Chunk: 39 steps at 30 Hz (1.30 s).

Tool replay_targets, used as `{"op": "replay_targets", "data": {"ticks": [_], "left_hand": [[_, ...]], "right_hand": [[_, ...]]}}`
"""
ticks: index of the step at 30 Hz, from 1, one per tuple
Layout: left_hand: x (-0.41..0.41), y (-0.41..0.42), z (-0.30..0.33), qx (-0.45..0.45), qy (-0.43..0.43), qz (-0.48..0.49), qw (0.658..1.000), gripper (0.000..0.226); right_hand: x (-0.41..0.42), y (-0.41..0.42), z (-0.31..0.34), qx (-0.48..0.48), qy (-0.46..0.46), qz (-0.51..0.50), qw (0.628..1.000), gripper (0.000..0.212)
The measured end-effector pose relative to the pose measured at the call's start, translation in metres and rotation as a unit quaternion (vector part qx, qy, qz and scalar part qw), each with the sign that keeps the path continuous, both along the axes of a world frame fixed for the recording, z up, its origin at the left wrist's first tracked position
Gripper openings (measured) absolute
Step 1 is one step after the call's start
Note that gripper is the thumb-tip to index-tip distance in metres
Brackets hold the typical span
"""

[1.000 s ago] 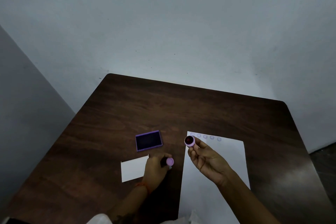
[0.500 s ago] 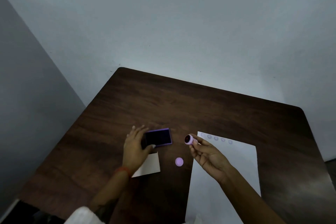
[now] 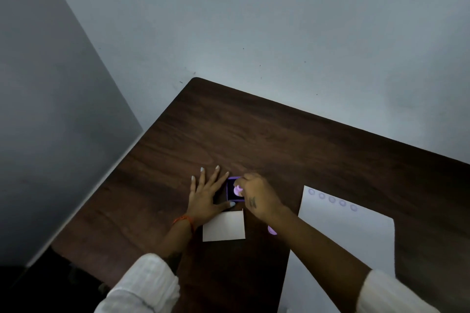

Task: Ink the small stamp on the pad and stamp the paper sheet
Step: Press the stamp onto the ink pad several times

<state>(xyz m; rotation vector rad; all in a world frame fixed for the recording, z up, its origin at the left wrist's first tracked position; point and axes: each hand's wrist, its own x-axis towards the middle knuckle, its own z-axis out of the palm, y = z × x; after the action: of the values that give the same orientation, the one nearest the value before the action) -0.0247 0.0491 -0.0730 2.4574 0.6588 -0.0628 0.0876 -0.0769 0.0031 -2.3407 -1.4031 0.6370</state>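
The purple ink pad [image 3: 232,192] lies open on the dark wooden table [image 3: 279,142]. My right hand [image 3: 256,195] grips the small lilac stamp [image 3: 238,190] and holds it down on the pad's dark surface. My left hand [image 3: 207,194] lies flat, fingers spread, against the pad's left side, thumb at its near edge. The white paper sheet [image 3: 348,236] lies to the right, with a row of several round stamp marks [image 3: 332,199] along its far edge.
A small white card [image 3: 223,226] lies just in front of the pad. The stamp's lilac cap [image 3: 271,230] peeks out from under my right forearm. The table stands in a corner between two grey walls, its left edge near the left wall.
My right hand has carried the stamp left from above the sheet's corner down onto the ink pad. My left hand stays beside the pad, now flattened. The camera view shifted.
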Motion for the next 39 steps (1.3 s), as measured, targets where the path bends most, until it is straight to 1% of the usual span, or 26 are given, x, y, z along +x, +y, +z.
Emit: {"op": "replay_targets", "data": {"ticks": [1,3,6,10,11,14,16,18,20,23,25,28,30,32,34,37,39], "left_hand": [[0.0,0.0,-0.002,0.009,0.001,0.0,1.0,0.084],[0.0,-0.001,-0.003,0.015,-0.001,0.003,1.0,0.083],[0.0,-0.001,-0.003,0.01,-0.006,0.006,1.0,0.081],[0.0,-0.003,-0.001,0.008,-0.005,0.01,1.0,0.077],[0.0,-0.004,-0.001,0.007,-0.003,0.009,1.0,0.077],[0.001,-0.003,0.0,0.007,0.002,0.006,1.0,0.078],[0.0,-0.002,-0.001,0.006,0.005,0.003,1.0,0.078],[0.001,-0.002,-0.002,0.005,0.011,0.002,1.0,0.079],[0.001,-0.001,-0.002,0.005,0.013,0.004,1.0,0.079],[0.001,-0.001,0.0,0.001,0.011,0.002,1.0,0.079],[0.001,-0.001,0.001,-0.005,0.008,0.0,1.0,0.079],[0.001,-0.001,0.003,-0.003,0.007,0.001,1.0,0.078],[0.001,-0.001,0.002,0.0,0.008,0.001,1.0,0.078],[0.0,-0.002,0.002,0.0,0.007,0.002,1.0,0.078],[0.0,-0.002,0.001,0.004,0.004,0.003,1.0,0.078],[0.001,-0.002,0.001,0.008,0.006,0.003,1.0,0.078],[0.0,-0.002,0.0,0.009,0.008,0.004,1.0,0.078]], "right_hand": [[0.0,0.001,0.0,-0.024,-0.039,0.045,0.998,0.027],[0.001,0.003,-0.001,-0.052,-0.087,0.096,0.99,0.032],[0.0,0.007,-0.001,-0.075,-0.132,0.109,0.982,0.037],[-0.009,0.009,-0.008,-0.071,-0.128,0.056,0.988,0.036],[-0.008,0.009,-0.007,-0.071,-0.123,0.06,0.988,0.036],[0.005,0.007,-0.004,-0.064,-0.125,0.127,0.982,0.037],[0.009,0.006,-0.001,-0.063,-0.131,0.15,0.978,0.038],[0.004,0.005,-0.004,-0.064,-0.136,0.132,0.98,0.04],[-0.002,0.006,-0.007,-0.054,-0.119,0.089,0.987,0.034],[0.006,0.009,0.0,-0.033,-0.044,0.028,0.998,0.026],[0.015,0.005,0.003,-0.032,-0.016,0.022,0.999,0.024],[0.012,-0.009,-0.004,-0.04,-0.046,0.061,0.996,0.027],[0.007,-0.013,-0.008,-0.038,-0.072,0.067,0.994,0.032],[0.005,-0.012,-0.009,-0.038,-0.082,0.072,0.993,0.033],[0.004,-0.01,-0.007,-0.036,-0.07,0.061,0.995,0.03],[0.0,-0.009,-0.006,-0.012,-0.052,0.004,0.999,0.025],[-0.004,-0.008,-0.008,-0.023,-0.066,0.002,0.998,0.026]]}}
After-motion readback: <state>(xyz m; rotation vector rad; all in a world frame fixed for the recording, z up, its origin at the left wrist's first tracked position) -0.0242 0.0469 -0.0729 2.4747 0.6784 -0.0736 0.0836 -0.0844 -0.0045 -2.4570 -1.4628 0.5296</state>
